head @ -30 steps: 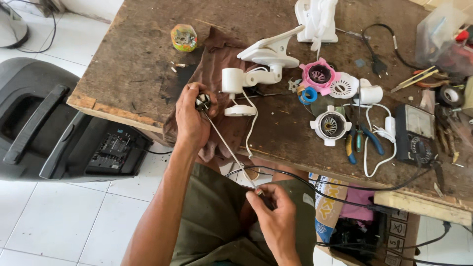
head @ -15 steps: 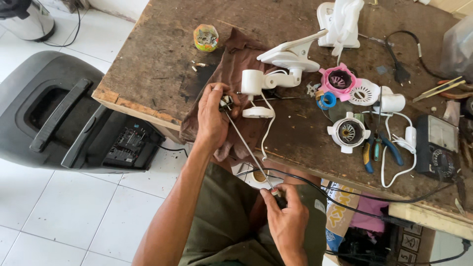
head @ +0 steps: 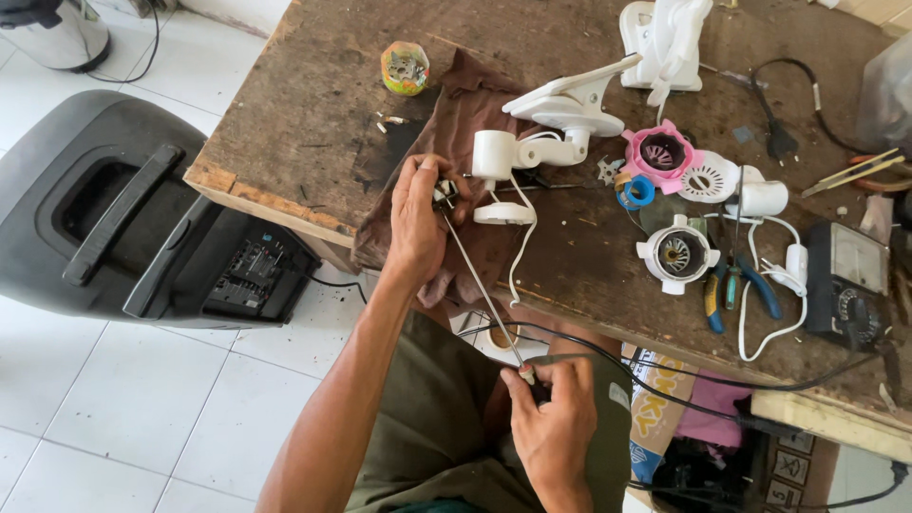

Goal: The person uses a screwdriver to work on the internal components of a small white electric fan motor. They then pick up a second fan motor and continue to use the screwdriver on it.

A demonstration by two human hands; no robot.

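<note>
My left hand [head: 414, 220] rests on a brown cloth [head: 475, 171] at the front edge of the wooden workbench [head: 313, 123] and pinches a small dark metal part [head: 444, 196]. A long thin screwdriver [head: 483, 289] runs from that part down to my right hand [head: 551, 418], which grips the handle below the table edge, over my lap. Just right of the left hand lies a white plastic fan stand [head: 532, 142] with its white cord.
On the bench sit a pink fan housing [head: 660, 152], white motor parts [head: 676, 252], pliers [head: 731, 285], a multimeter [head: 850, 280], a small cup of screws [head: 405, 66] and black cables. A black speaker case [head: 123, 218] lies on the tiled floor at the left.
The view shifted so the bench sits lower and further right. Both hands keep the same hold on the small part and the screwdriver.
</note>
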